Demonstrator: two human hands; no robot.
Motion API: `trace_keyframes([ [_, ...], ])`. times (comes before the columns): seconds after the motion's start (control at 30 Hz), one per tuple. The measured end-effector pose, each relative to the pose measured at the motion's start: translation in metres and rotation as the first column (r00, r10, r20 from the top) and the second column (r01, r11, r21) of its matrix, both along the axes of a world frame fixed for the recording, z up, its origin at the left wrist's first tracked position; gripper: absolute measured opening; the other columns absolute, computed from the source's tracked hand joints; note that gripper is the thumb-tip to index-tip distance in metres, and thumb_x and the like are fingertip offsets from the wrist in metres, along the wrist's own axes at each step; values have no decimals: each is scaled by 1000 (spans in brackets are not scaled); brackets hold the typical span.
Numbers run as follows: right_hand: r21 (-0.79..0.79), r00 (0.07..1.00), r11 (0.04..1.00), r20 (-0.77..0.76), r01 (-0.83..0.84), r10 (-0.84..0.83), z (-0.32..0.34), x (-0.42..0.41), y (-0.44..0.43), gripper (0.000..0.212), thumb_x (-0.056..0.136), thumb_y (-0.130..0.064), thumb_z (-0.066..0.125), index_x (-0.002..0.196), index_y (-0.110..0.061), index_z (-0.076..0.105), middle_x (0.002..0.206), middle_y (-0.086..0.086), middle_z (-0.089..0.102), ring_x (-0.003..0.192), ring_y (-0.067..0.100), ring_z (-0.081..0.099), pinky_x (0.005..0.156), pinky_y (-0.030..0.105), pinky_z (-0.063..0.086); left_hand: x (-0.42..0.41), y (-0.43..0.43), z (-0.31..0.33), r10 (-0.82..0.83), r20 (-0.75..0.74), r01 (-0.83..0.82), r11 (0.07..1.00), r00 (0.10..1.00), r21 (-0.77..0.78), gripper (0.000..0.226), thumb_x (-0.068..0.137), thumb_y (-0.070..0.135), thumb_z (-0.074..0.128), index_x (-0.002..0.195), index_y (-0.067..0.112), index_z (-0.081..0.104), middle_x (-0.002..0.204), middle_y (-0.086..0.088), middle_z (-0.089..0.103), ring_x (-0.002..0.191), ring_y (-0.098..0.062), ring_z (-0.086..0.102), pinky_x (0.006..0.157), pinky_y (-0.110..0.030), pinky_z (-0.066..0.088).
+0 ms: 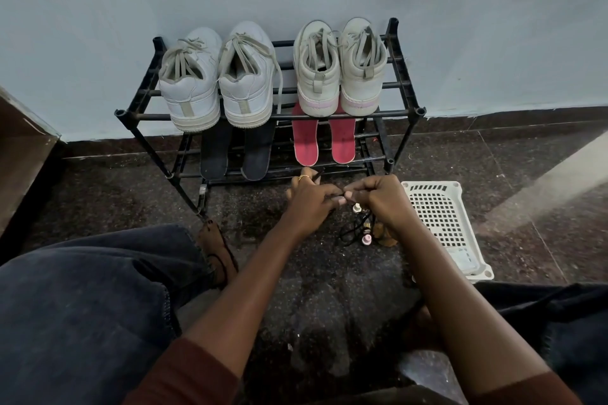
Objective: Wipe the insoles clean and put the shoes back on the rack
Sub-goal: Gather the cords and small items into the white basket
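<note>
Now both hands meet just near of the black metal shoe rack (144,115).
Left hand (309,204) and right hand (383,202), fingers curled, pinch a thin dark cord (340,198); white sneakers (194,99) and cream sneakers (342,82) fill the top shelf, black insoles (214,154) and pink insoles (306,141) the lower.

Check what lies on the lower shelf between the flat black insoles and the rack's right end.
Two flat pink insoles, side by side, per head view.

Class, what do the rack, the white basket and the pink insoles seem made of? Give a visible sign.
Rack: probably matt black plastic; moulded corner sockets. White basket: rigid plastic; moulded grid holes. Pink insoles: likely fabric-faced foam; dull, pale edge.
</note>
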State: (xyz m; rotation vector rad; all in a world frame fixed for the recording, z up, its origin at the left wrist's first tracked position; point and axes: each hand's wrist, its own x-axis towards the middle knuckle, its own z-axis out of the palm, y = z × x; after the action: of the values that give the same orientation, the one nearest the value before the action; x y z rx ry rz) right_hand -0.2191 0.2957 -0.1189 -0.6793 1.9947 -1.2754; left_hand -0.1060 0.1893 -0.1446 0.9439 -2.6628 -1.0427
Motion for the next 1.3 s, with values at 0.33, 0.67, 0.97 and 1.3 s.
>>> trace_keyframes([
  [0.33,8,996,996,34,85,-85,-6,-13,6,8,77,-7,71,82,-13,74,78,-2,71,71,7,63,76,24,50,12,-22,0,150,105,-142,987,983,-80,21,90,39,59,105,28,70,131,-7,33,123,-26,26,99,-38,22],
  [0.67,-9,997,997,-13,78,-78,-2,-12,6,14,78,-8,70,73,-21,73,85,-2,73,72,7,63,72,25,50,19,-29,1,174,196,-158,983,965,-95,27,91,43,57,114,31,67,135,-7,29,124,-28,26,99,-37,23],
  [0.97,37,994,997,-90,-61,64,0,3,-2,20,78,-9,69,67,-25,72,72,-3,71,73,10,65,69,23,49,1,-6,3,-49,88,46,999,995,28,29,86,42,63,114,36,67,134,-10,31,127,-28,25,102,-40,21],
  [1.3,27,999,999,-32,-18,19,0,-4,4,11,75,-10,72,72,-21,73,79,8,73,74,19,63,73,30,49,6,-16,-3,66,101,-62,997,993,-41,23,86,37,64,104,26,74,139,-8,34,128,-26,25,101,-38,20],
])
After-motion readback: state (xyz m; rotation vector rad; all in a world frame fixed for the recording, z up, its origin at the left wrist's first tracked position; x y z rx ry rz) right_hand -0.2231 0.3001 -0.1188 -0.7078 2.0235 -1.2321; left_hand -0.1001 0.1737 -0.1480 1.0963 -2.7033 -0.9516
